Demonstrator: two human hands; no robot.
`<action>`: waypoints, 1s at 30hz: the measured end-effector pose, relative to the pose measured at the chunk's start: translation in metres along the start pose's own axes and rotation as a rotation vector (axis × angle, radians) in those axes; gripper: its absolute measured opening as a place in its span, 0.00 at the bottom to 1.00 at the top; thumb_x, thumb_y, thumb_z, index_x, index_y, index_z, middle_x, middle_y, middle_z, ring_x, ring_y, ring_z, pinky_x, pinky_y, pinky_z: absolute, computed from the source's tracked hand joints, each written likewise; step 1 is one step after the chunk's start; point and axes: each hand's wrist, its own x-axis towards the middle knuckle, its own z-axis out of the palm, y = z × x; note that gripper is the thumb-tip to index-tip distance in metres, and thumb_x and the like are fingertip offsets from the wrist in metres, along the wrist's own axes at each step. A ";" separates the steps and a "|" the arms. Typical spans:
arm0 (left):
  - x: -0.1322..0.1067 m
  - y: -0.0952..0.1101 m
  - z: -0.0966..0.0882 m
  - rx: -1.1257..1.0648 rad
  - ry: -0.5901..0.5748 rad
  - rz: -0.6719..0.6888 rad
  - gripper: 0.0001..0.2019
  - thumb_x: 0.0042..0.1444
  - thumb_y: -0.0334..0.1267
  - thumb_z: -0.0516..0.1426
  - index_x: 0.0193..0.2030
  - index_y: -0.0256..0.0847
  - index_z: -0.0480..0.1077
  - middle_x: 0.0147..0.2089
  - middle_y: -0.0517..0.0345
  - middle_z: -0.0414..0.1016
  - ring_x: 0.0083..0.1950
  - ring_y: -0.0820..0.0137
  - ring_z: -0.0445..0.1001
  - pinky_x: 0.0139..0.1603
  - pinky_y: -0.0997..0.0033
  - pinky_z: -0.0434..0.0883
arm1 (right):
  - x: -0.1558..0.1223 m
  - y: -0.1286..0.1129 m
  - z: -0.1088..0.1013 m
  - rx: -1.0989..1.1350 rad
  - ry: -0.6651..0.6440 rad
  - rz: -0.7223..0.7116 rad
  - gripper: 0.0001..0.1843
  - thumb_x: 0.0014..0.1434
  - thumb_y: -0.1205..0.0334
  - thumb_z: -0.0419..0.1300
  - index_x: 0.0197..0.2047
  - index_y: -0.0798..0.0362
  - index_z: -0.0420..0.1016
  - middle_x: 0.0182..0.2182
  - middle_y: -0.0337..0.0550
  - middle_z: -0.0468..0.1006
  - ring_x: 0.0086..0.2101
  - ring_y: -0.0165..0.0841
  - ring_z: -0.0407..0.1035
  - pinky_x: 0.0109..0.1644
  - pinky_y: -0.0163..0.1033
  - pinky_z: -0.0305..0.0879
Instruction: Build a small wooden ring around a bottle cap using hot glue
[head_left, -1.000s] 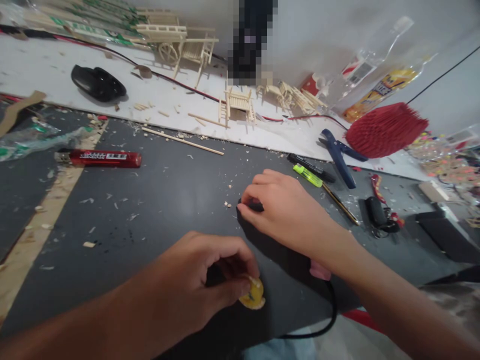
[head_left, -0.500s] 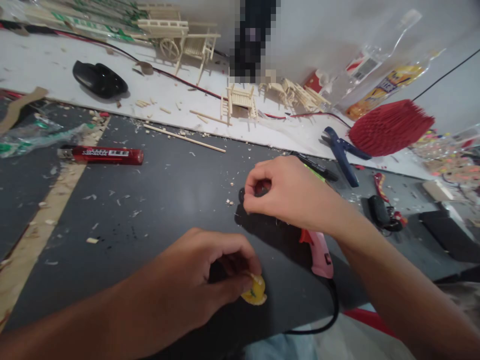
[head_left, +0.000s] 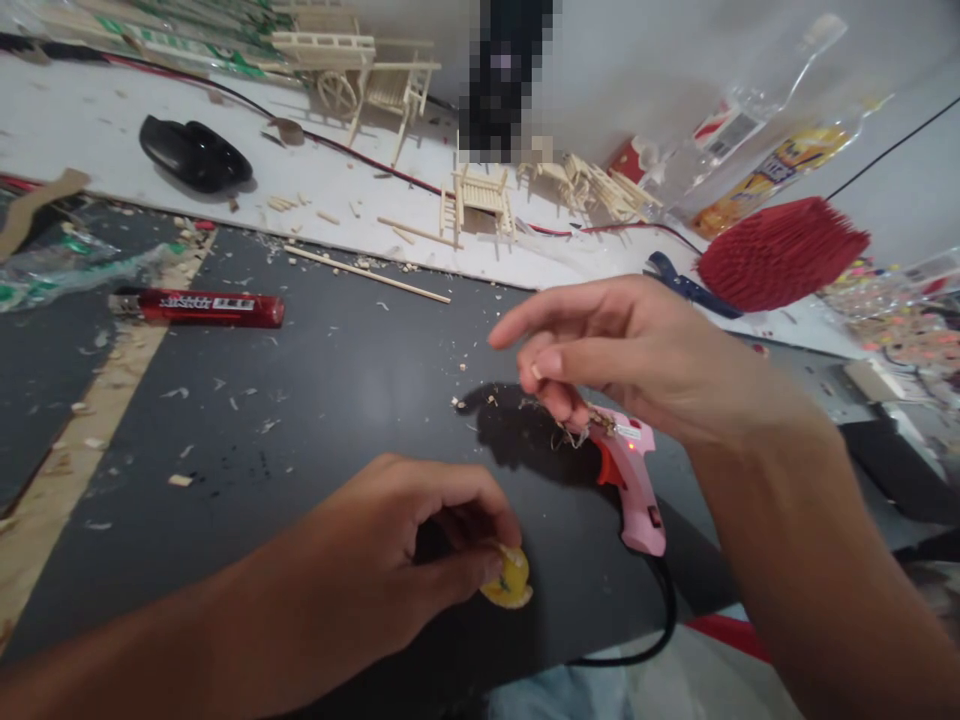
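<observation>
Left hand [head_left: 375,540]: you pinch round yellow piece [head_left: 513,582] by edge, likely keeping face exposed. Right hand [head_left: 645,365]: your fingers loosely parted near pink plastic glue gun [head_left: 639,495], probably parked for reach.

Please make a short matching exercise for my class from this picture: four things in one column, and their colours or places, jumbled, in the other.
Column 1
1. Glue gun
2. Trigger
3. Yellow piece
4. Wheeled model

Column 2
A. Held in the fingers of the left hand
B. At the back, near the wall
C. Pink
D. Orange-red

Pairs: 1-C, 2-D, 3-A, 4-B.
</observation>
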 end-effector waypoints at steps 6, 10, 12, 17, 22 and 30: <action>0.001 -0.006 0.000 -0.025 0.019 0.001 0.06 0.62 0.32 0.62 0.40 0.46 0.82 0.38 0.66 0.88 0.40 0.69 0.85 0.43 0.76 0.75 | -0.044 0.007 -0.006 0.011 0.088 0.057 0.08 0.67 0.54 0.73 0.38 0.47 0.88 0.24 0.35 0.78 0.22 0.28 0.74 0.20 0.27 0.69; -0.001 -0.009 -0.001 -0.015 0.012 0.008 0.06 0.63 0.34 0.62 0.39 0.47 0.82 0.38 0.67 0.88 0.40 0.70 0.85 0.41 0.77 0.74 | -0.073 0.033 0.012 0.040 0.215 -0.031 0.06 0.66 0.56 0.74 0.36 0.45 0.88 0.24 0.36 0.80 0.21 0.25 0.70 0.22 0.27 0.67; -0.001 -0.009 0.000 -0.009 0.021 0.010 0.05 0.62 0.36 0.61 0.38 0.46 0.81 0.37 0.65 0.88 0.38 0.69 0.84 0.39 0.76 0.74 | -0.084 0.047 0.027 0.097 0.278 -0.097 0.04 0.65 0.61 0.74 0.36 0.44 0.89 0.25 0.37 0.82 0.23 0.25 0.73 0.25 0.25 0.67; 0.003 -0.005 0.001 -0.061 0.056 -0.033 0.05 0.62 0.38 0.62 0.38 0.44 0.80 0.35 0.61 0.88 0.38 0.67 0.85 0.38 0.75 0.75 | -0.099 0.066 0.067 0.256 0.388 0.052 0.07 0.63 0.55 0.76 0.34 0.45 0.89 0.23 0.41 0.84 0.20 0.25 0.72 0.22 0.25 0.63; 0.002 -0.002 0.001 -0.112 0.059 -0.024 0.03 0.63 0.36 0.63 0.38 0.45 0.80 0.37 0.63 0.89 0.39 0.68 0.87 0.40 0.77 0.77 | -0.101 0.079 0.085 0.264 0.598 0.028 0.06 0.59 0.59 0.77 0.32 0.47 0.88 0.19 0.38 0.80 0.19 0.26 0.70 0.22 0.27 0.63; 0.003 -0.001 0.002 -0.105 0.082 -0.056 0.04 0.63 0.39 0.64 0.37 0.46 0.80 0.36 0.64 0.89 0.38 0.68 0.87 0.36 0.77 0.76 | -0.093 0.081 0.097 0.350 0.728 -0.007 0.11 0.48 0.72 0.75 0.29 0.44 0.87 0.26 0.37 0.83 0.20 0.29 0.72 0.20 0.31 0.66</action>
